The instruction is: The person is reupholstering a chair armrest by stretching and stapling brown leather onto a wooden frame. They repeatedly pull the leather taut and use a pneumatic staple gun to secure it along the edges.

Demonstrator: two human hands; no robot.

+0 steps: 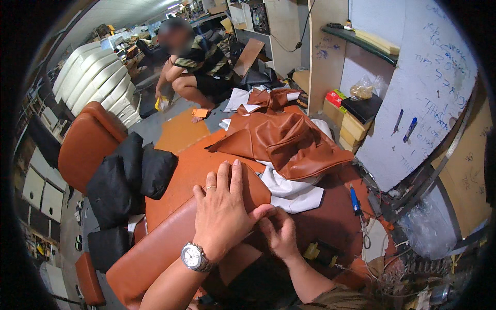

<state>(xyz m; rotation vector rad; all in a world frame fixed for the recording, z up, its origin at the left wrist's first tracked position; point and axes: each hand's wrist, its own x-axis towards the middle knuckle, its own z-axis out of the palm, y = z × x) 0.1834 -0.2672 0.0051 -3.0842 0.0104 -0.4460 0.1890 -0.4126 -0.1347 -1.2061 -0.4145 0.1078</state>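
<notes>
A long orange-brown leather cushion [155, 253] lies slantwise across my lap area. My left hand [222, 206] rests flat on its top near the right end, fingers stretched out and pointing away. Beside the cushion's right end, my right hand [279, 232] is closed, its thumb and finger pinched together close to the left thumb. What sits in that pinch is too small to make out. Just beyond the fingers lie a loose brown leather cover [289, 142] and its white lining [292, 194].
Black padded pieces [116, 181] and a brown backrest [88, 150] stand at left. Another person [199, 67] squats ahead near an orange phone [200, 112]. At right are a blue-handled tool [355, 199], cables and a marked white panel [418, 93]. White foam shapes [95, 80] are stacked behind.
</notes>
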